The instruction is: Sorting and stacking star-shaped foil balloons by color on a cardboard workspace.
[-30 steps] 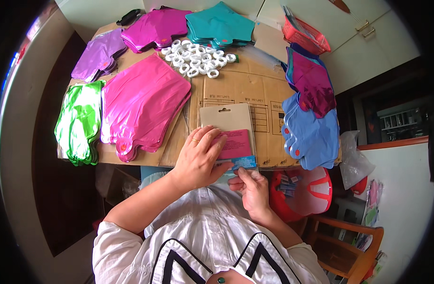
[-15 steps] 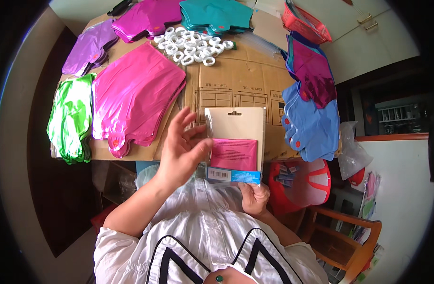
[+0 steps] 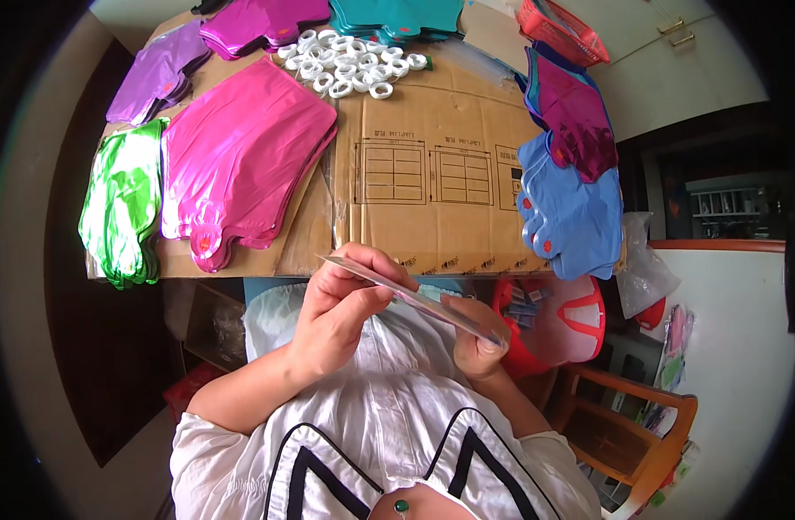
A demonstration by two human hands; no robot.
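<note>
In front of my chest, just past the table's near edge, a thin flat packet (image 3: 436, 308) is tilted almost edge-on, sloping down to the right. Its printed face is hardly visible at this angle. My left hand (image 3: 341, 312) is closed at its left part, thumb on the near side and fingers curled over the far side. At the lower right end, my right hand (image 3: 478, 342) pinches the packet; some of its fingers are hidden. Beyond the left hand lies a stack of pink foil balloons (image 3: 250, 156), flat on the cardboard-covered table (image 3: 397, 234).
Flat foil stacks surround the work area: green (image 3: 124, 204), purple (image 3: 159, 74), magenta (image 3: 263, 26), teal (image 3: 397, 19) and blue (image 3: 571, 217). White ribbon rolls (image 3: 345, 65) lie in a heap at the back. A red bin (image 3: 588, 321) with packets stands at right, near a wooden chair (image 3: 631, 425).
The packet has turned from facing me to nearly edge-on. My left hand, open beside it before, has closed on its left part. The view has shifted slightly.
</note>
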